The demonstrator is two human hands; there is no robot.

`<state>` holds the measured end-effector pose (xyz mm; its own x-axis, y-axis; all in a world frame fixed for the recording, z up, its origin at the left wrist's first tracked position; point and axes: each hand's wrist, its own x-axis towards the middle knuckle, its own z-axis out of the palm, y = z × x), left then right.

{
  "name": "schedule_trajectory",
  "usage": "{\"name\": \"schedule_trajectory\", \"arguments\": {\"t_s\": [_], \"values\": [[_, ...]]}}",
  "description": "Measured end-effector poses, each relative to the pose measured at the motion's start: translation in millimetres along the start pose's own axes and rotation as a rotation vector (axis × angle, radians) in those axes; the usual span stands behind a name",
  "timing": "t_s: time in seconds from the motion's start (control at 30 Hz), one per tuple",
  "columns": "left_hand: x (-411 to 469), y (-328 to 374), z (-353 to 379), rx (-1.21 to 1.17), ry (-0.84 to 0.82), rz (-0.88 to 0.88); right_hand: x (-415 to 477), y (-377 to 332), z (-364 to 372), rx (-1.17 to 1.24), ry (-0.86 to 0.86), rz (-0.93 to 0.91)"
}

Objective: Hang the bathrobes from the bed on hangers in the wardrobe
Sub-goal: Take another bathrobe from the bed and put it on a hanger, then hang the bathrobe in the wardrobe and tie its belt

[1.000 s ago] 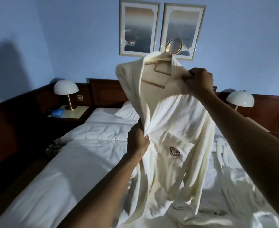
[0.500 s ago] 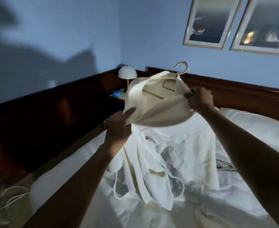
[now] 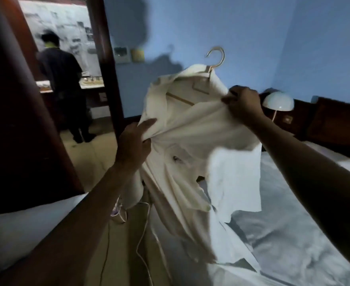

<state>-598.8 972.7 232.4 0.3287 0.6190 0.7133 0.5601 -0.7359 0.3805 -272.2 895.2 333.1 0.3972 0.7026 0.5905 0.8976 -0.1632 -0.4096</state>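
Bathrobe [image 3: 190,141] is hanging on the hanger [image 3: 216,58], held up in the air with its hem trailing onto the left edge of the bed [image 3: 293,234]. Right hand [image 3: 244,104] is clenching the shoulder fabric, and left hand [image 3: 133,143] is pinching the front edge with its index finger sticking out. A narrow floor strip [image 3: 124,244] is running beside the bed toward an open doorway [image 3: 106,69] where another person [image 3: 62,79] is standing, back turned; versus half a second ago the view is swinging left, so the lamp [image 3: 278,101] is now showing right of the robe.
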Motion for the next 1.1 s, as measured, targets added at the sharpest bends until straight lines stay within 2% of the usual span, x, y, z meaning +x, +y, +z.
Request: {"name": "schedule_trajectory", "arguments": {"t_s": [0.17, 0.33, 0.6, 0.73, 0.8, 0.93, 1.0, 1.1], "values": [[-2.7, -117.8, -97.9, 0.108, 0.043, -0.14, 37.4, -140.5, 110.2, 0.183, -0.057, -0.083], [-30.9, -213.6, -180.1, 0.21, 0.132, -0.272, 59.2, -280.4, 198.1, 0.318, -0.147, -0.243], [-88.1, -315.1, -267.3, 0.328, 0.197, -0.579, 69.2, -478.8, 294.8, 0.561, -0.191, -0.661], [-103.9, -363.2, -311.5, 0.446, 0.24, -0.734, 79.4, -569.6, 333.2, 0.668, -0.183, -0.71], [-108.9, -389.1, -337.3, 0.5, 0.309, -0.812, 86.9, -612.1, 353.8, 0.715, -0.193, -0.739], [-99.8, -429.4, -386.9, 0.668, 0.52, -0.846, 90.8, -690.1, 386.8, 0.846, -0.289, -0.843], [-83.4, -442.1, -410.4, 0.752, 0.676, -0.887, 86.3, -724.1, 399.1, 0.903, -0.355, -0.899], [-57.7, -461.2, -441.6, 0.806, 0.855, -0.86, 73.5, -770.4, 418.3, 0.959, -0.401, -1.059]]}}
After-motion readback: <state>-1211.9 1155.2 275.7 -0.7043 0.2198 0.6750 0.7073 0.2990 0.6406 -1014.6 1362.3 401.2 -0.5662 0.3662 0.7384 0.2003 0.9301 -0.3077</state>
